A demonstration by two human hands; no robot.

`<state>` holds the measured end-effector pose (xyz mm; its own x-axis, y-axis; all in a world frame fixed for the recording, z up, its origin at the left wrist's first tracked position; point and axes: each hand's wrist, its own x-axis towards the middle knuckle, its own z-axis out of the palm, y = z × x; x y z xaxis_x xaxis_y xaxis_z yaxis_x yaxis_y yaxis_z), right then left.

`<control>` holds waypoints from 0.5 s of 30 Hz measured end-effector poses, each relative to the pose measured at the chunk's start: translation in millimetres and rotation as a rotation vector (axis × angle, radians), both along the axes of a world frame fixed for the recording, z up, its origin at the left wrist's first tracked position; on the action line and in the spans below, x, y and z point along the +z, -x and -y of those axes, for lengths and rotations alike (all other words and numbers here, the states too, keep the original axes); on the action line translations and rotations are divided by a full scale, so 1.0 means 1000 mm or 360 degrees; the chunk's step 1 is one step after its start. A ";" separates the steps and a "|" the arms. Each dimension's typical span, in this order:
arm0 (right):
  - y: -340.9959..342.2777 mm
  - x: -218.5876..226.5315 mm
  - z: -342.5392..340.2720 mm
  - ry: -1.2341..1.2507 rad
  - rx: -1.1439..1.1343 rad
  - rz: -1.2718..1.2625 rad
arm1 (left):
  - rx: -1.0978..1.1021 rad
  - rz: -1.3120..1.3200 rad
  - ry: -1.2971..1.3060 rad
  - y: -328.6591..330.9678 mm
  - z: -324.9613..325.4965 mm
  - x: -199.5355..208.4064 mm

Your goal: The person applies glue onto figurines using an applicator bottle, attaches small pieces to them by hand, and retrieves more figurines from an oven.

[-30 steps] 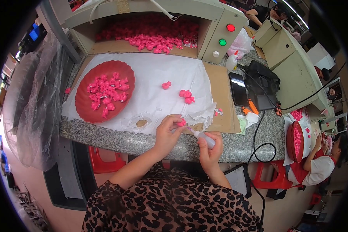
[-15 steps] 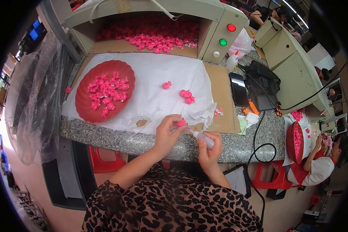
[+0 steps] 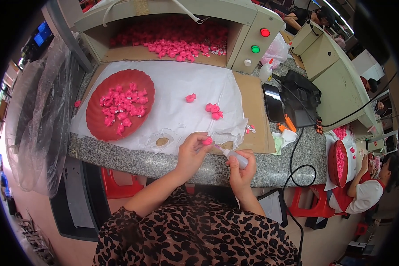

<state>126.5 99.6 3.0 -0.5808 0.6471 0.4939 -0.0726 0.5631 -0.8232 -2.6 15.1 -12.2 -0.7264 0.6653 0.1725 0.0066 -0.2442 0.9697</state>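
Speckled granite counter point(image 3: 133, 160) – polished, matt white paper sheet point(image 3: 181, 88) (creased), glossy red plastic plate point(image 3: 95, 119)

White sheet point(image 3: 173, 95): open room mid-sheet. Obstacles: red plate point(image 3: 95, 119) on its left part; three loose pink pieces point(image 3: 212, 108) on its right part; beige machine box point(image 3: 248, 26) behind its far edge.

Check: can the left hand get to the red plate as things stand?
Probably, but not freely. The left hand pinches a pink piece at the glue bottle tip. The red plate lies to its left on the white sheet, nothing between.
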 end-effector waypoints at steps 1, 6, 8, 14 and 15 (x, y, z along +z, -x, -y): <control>0.000 -0.001 -0.001 0.0021 -0.0004 0.0006 | -0.0001 0.0012 0.0016 0.000 0.000 0.001; 0.003 0.008 0.003 0.0309 0.0055 -0.0085 | -0.0034 0.0046 0.0022 0.000 0.001 0.000; 0.004 0.010 0.003 0.0340 0.0057 -0.0097 | -0.0050 0.0050 0.0013 0.000 0.001 0.000; 0.004 0.011 0.000 0.0398 0.0072 -0.0085 | -0.0064 0.0013 0.0064 0.001 0.002 0.002; 0.003 0.011 0.001 0.0412 0.0077 -0.0092 | -0.0070 0.0012 0.0061 0.001 0.002 0.002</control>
